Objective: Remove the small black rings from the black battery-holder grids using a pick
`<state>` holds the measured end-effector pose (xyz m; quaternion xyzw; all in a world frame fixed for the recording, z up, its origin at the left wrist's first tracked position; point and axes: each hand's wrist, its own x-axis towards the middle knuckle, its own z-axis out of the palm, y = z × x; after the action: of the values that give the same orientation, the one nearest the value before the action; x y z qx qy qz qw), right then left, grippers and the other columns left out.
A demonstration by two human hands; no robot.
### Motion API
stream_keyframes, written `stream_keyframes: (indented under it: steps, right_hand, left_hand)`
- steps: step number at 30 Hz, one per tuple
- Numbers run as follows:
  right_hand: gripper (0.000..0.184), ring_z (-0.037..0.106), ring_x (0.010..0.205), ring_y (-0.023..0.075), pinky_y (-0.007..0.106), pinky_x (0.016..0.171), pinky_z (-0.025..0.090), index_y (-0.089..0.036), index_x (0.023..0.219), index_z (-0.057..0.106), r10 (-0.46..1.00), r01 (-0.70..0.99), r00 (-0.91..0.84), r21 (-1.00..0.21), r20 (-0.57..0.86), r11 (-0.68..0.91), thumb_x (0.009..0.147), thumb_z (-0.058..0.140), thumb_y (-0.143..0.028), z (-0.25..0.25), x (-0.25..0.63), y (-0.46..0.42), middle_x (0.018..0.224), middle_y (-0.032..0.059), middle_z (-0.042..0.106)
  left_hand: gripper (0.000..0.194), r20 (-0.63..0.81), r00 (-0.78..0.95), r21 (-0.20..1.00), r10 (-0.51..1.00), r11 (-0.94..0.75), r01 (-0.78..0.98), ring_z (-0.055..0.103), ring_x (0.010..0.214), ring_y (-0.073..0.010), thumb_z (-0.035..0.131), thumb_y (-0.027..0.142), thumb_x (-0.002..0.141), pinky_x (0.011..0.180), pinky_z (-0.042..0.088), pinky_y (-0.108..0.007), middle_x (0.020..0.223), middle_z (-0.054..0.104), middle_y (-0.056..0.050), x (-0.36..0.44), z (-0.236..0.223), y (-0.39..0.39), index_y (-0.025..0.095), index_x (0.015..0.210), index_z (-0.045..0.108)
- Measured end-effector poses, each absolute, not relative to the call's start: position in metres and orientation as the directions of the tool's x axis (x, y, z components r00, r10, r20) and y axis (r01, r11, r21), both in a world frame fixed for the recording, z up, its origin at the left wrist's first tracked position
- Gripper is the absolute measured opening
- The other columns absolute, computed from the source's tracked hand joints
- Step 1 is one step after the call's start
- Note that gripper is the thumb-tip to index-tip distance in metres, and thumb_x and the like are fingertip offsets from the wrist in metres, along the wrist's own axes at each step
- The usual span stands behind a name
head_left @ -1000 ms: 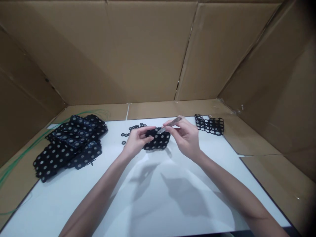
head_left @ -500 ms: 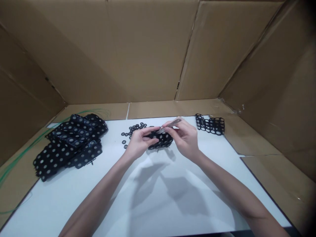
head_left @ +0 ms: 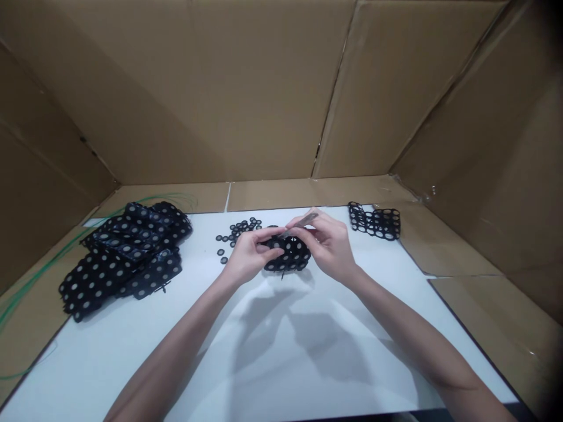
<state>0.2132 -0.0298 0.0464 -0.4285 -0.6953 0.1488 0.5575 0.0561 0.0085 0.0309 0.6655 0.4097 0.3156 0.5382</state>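
One head-worn view, facing forward and down, left hand [head_left: 250,255], right hand [head_left: 329,249] close below

A makeshift workshop bench: white board [head_left: 109,363], flattened cardboard walls [head_left: 197,99], stacked black perforated sheets [head_left: 118,252].

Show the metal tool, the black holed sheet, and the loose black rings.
metal tool [head_left: 303,221]: head view, on its shaft.
black holed sheet [head_left: 290,258]: head view, on its middle.
loose black rings [head_left: 243,226]: head view, on one ring.

Tall panels of brown corrugated cardboard [head_left: 197,94] rise on three sides like a folded booth, their seams and creases plain to see. A flat white board [head_left: 109,369] lies on more brown cardboard [head_left: 479,246], under soft, even light.
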Motion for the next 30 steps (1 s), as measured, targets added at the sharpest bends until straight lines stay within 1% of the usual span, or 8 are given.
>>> stream_keyframes:
  steps: [1,3,8,17,21,24,30]
  right_hand:
    - [0.012,0.057,0.074,0.0138,0.027,0.066,0.049,-0.021,0.077,0.063,0.761,0.436,-0.022,-0.679,0.649,0.591,0.081,0.052,-0.017,0.0465,0.2131,-0.0298,0.079,0.0019,0.061]
    - [0.012,0.058,0.075,0.0136,0.027,0.067,0.049,-0.02,0.077,0.063,0.762,0.439,-0.03,-0.677,0.646,0.591,0.082,0.052,-0.016,0.0462,0.2127,-0.0298,0.079,0.0022,0.061]
    - [0.011,0.058,0.075,0.0143,0.027,0.064,0.049,-0.019,0.077,0.062,0.772,0.449,-0.029,-0.682,0.635,0.577,0.082,0.052,-0.017,0.0445,0.2114,-0.0296,0.079,0.003,0.061]
    - [0.013,0.058,0.075,0.0142,0.027,0.065,0.049,-0.02,0.077,0.061,0.756,0.452,-0.054,-0.659,0.653,0.601,0.082,0.05,-0.015,0.0447,0.2116,-0.0319,0.079,0.0032,0.06]
    - [0.013,0.057,0.073,0.0133,0.026,0.065,0.048,-0.018,0.077,0.061,0.74,0.461,-0.07,-0.636,0.669,0.619,0.082,0.05,-0.013,0.044,0.2112,-0.0315,0.078,0.0038,0.06]
    - [0.014,0.057,0.072,0.0128,0.026,0.065,0.048,-0.018,0.076,0.061,0.72,0.461,-0.074,-0.617,0.69,0.638,0.082,0.05,-0.012,0.0428,0.2097,-0.0311,0.077,0.0039,0.06]
    - [0.013,0.058,0.074,0.0129,0.024,0.064,0.049,-0.019,0.076,0.061,0.745,0.479,-0.051,-0.639,0.665,0.602,0.081,0.051,-0.013,0.0422,0.2076,-0.0302,0.079,0.0036,0.061]
  left_hand:
    - [0.043,-0.018,0.469,0.972,0.883,-0.094,0.214,0.028,0.036,-0.0041,0.064,0.018,0.063,0.04,0.027,-0.019,0.043,0.045,0.008,0.0557,0.0302,0.0088,0.018,0.106,0.064]
    - [0.043,-0.014,0.48,0.967,0.877,-0.111,0.23,0.023,0.037,-0.004,0.063,0.019,0.064,0.039,0.022,-0.019,0.04,0.036,0.009,0.0551,0.029,0.009,0.017,0.107,0.064]
    - [0.042,-0.005,0.488,0.95,0.873,-0.148,0.275,0.018,0.04,-0.004,0.062,0.021,0.064,0.04,0.017,-0.019,0.041,0.028,0.01,0.0551,0.0295,0.008,0.014,0.106,0.063]
    - [0.037,-0.029,0.45,0.943,0.893,-0.125,0.31,0.021,0.039,-0.0049,0.064,0.021,0.061,0.04,0.022,-0.019,0.04,0.032,0.009,0.0576,0.0355,0.0071,0.014,0.097,0.066]
    - [0.037,-0.014,0.448,0.939,0.894,-0.142,0.313,0.021,0.039,-0.0049,0.063,0.022,0.063,0.041,0.021,-0.019,0.04,0.032,0.009,0.0571,0.0315,0.0073,0.017,0.099,0.065]
    - [0.035,0.018,0.44,0.941,0.898,-0.164,0.296,0.022,0.04,-0.0049,0.063,0.024,0.064,0.042,0.022,-0.019,0.041,0.034,0.009,0.0558,0.0289,0.0071,0.017,0.097,0.066]
    - [0.036,-0.004,0.429,0.944,0.903,-0.137,0.299,0.023,0.04,-0.0051,0.063,0.025,0.064,0.042,0.024,-0.02,0.04,0.036,0.008,0.055,0.032,0.004,0.016,0.099,0.066]
